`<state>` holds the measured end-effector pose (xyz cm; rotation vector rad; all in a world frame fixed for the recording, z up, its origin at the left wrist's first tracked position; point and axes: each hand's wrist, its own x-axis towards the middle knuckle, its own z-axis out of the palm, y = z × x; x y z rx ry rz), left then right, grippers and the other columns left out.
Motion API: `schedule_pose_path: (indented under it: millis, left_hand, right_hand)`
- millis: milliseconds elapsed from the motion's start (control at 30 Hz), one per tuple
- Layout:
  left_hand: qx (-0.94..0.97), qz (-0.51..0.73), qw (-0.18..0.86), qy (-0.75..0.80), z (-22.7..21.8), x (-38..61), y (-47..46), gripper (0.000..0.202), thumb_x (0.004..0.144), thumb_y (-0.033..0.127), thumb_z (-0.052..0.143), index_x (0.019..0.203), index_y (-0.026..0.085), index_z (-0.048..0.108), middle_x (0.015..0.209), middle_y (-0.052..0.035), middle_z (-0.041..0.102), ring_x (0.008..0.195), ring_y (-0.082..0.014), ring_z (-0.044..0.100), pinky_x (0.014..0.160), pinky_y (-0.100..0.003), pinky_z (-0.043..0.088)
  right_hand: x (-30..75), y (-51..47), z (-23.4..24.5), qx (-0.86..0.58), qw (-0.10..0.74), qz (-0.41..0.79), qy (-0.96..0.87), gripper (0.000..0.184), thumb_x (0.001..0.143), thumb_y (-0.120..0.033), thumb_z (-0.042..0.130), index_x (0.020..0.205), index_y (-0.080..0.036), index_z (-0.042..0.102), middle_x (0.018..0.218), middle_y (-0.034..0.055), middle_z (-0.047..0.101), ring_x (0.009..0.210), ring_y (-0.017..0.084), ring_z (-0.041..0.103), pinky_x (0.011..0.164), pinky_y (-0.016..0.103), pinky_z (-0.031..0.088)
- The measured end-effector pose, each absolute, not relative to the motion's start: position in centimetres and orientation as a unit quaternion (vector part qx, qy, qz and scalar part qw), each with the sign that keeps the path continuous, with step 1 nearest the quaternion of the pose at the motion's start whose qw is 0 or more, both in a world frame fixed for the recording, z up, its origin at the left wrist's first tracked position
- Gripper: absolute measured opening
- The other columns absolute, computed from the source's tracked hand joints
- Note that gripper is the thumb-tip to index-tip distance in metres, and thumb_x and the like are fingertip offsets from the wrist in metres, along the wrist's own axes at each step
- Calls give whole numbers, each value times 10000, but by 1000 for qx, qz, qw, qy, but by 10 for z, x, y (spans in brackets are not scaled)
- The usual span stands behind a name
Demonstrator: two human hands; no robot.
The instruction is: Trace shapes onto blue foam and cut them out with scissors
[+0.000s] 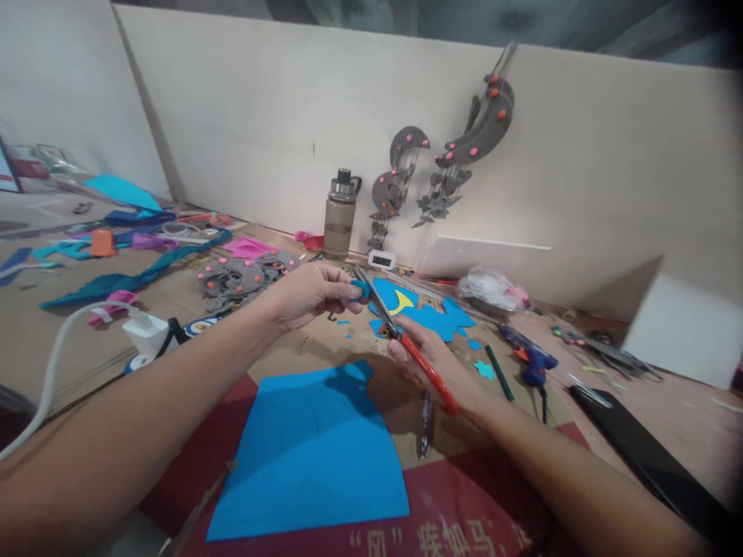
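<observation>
My left hand [319, 298] pinches a small rounded piece of blue felt [360, 291] between thumb and fingers. In my right hand [426, 352] is a pair of scissors [426, 363] with red handles, its blades pointing up and left beside the blue piece. Whether the blades touch the felt I cannot tell. Below both hands lies a large blue felt sheet [316, 452] with a curved right edge. Behind the scissors are blue offcuts [435, 321] and a yellow crescent [402, 302]. A teal flower shape [484, 370] lies right of my right hand.
A water bottle [340, 220] stands by the white wall board, near grey hanging moon ornaments [484, 131]. To the right are a blue glue gun [534, 363], a dark green stick [500, 373] and a black phone [632, 441]. A pen [426, 425] and a white charger [148, 333] also lie around.
</observation>
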<state>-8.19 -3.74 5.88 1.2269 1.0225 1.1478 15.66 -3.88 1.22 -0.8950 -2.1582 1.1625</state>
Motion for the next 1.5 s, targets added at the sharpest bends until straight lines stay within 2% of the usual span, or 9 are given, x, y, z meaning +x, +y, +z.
schedule_pose_path:
  millis: [333, 500, 600, 900, 1133, 1500]
  left_hand:
    - [534, 451, 576, 424, 77, -59, -32, 267, 582, 239, 908, 600, 135, 663, 591, -68, 708, 531, -101, 582, 523, -208, 389]
    - [564, 419, 580, 413, 84, -44, -24, 233, 635, 236, 884, 623, 130, 677, 628, -76, 718, 575, -117, 627, 584, -227, 452]
    - [573, 407, 591, 395, 85, -34, -20, 245, 618, 246, 897, 630, 129, 683, 644, -69, 717, 621, -141, 665, 627, -249, 488]
    - [605, 370, 600, 370, 86, -13, -4, 283, 614, 291, 896, 611, 147, 653, 599, -48, 695, 545, -108, 600, 526, -231, 398]
    - [609, 357, 597, 381, 84, -13, 1, 293, 594, 289, 905, 598, 152, 645, 604, -49, 700, 503, -96, 550, 538, -253, 420]
    - [598, 345, 598, 407, 84, -20, 0, 201, 635, 210, 850, 597, 152, 661, 604, -60, 712, 567, -123, 618, 537, -226, 407]
  right_hand:
    - [175, -45, 19, -328, 305, 444, -776, 348, 950, -555, 581, 905, -231, 464, 637, -77, 370, 514, 88, 341, 482, 236, 288]
    - [191, -52, 28, -335, 310, 423, -782, 327, 939, -517, 609, 892, -236, 448, 623, -83, 344, 500, 91, 319, 469, 237, 279]
    - [200, -58, 31, -346, 313, 419, -779, 309, 946, -507, 595, 903, -237, 452, 622, -80, 354, 507, 95, 330, 475, 238, 284]
    - [216, -59, 26, -362, 344, 412, -762, 374, 958, -598, 522, 975, -224, 517, 647, -63, 347, 525, 105, 308, 473, 251, 278]
    - [218, -59, 32, -375, 326, 410, -765, 375, 936, -584, 574, 890, -226, 472, 625, -78, 324, 517, 95, 305, 483, 245, 254]
    - [211, -55, 27, -388, 310, 438, -749, 388, 917, -583, 595, 866, -224, 456, 640, -73, 338, 536, 95, 321, 502, 252, 248]
